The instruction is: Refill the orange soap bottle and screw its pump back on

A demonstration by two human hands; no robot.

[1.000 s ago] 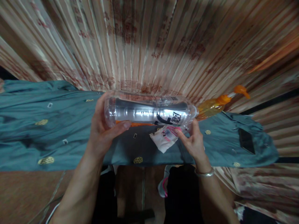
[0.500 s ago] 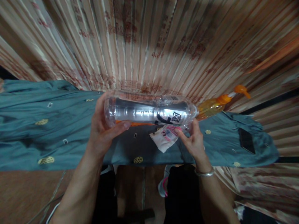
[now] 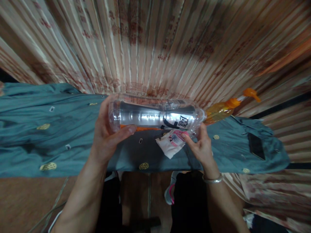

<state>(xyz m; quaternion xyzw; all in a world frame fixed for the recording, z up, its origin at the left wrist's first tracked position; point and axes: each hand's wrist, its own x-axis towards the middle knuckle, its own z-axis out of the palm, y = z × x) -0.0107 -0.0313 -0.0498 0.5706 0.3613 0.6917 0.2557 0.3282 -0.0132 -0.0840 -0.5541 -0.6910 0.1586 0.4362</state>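
Observation:
A large clear plastic bottle point(image 3: 145, 113) with a silver label and black characters lies sideways between my hands, above the cloth. My left hand point(image 3: 105, 132) wraps round its base end, thumb along the near side. At the neck end my right hand point(image 3: 200, 144) grips the bottle, and its thumb presses on a white and pink wrapper or cloth point(image 3: 171, 144) hanging below. Whether that piece is soft packaging or fabric, I cannot tell. Just past the neck stands a pump bottle point(image 3: 218, 111) of yellow liquid with an orange pump head.
A green patterned cloth point(image 3: 70, 129) covers the long surface before me. A dark phone-like slab point(image 3: 256, 146) lies on it at the right. Pleated curtains point(image 3: 145, 48) rise right behind. Below the front edge are my legs and a tiled floor point(image 3: 136, 194).

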